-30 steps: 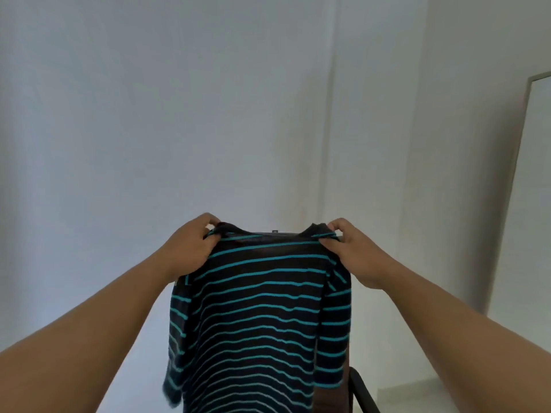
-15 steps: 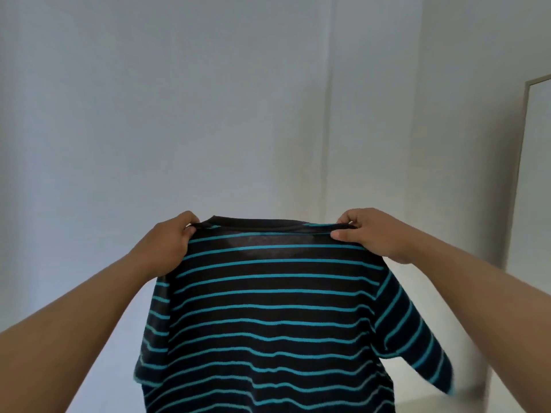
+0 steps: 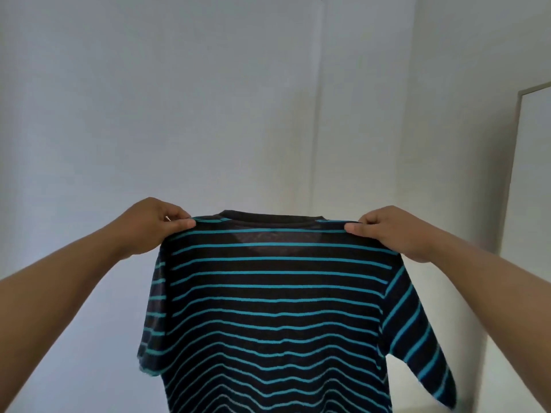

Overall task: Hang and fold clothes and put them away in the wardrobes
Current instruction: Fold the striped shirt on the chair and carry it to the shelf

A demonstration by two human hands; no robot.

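Striped shirt (image 3: 274,299) held up in air before white wall (image 3: 208,114), spread flat, sleeves hanging. Left hand (image 3: 149,225) pinches left shoulder seam, thumb over cloth; right hand (image 3: 393,231) pinches right shoulder seam likewise; fingers (image 3: 353,228) closed on fabric. Collar between hands. Judged: thin knit, light, limp, semi-sheer below collar; stretches and sags, no slip risk. Best hold: shoulder seams beside collar, as now. Door frame (image 3: 518,150) right of shirt.
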